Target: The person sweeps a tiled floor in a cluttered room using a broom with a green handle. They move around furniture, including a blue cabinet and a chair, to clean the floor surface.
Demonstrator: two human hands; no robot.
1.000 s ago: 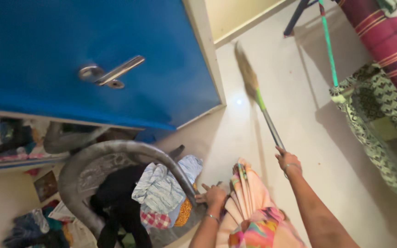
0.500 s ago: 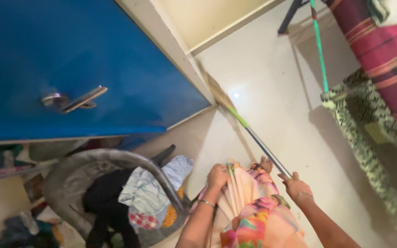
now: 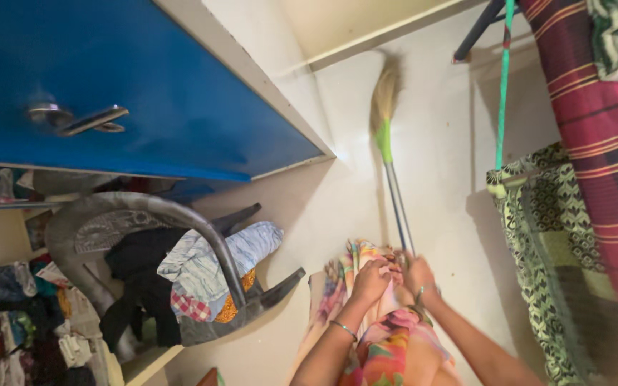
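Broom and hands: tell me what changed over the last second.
The broom swung from the door side back toward the wall, its handle drawn in close. The left hand left the chair and now gathers the garment. The right hand kept its grip; the clothes-laden chair stayed put.

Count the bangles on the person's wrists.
2. One thin bangle circles the wrist below the left hand; another bangle sits at the wrist of the right hand gripping the broom. Cloth may hide more.
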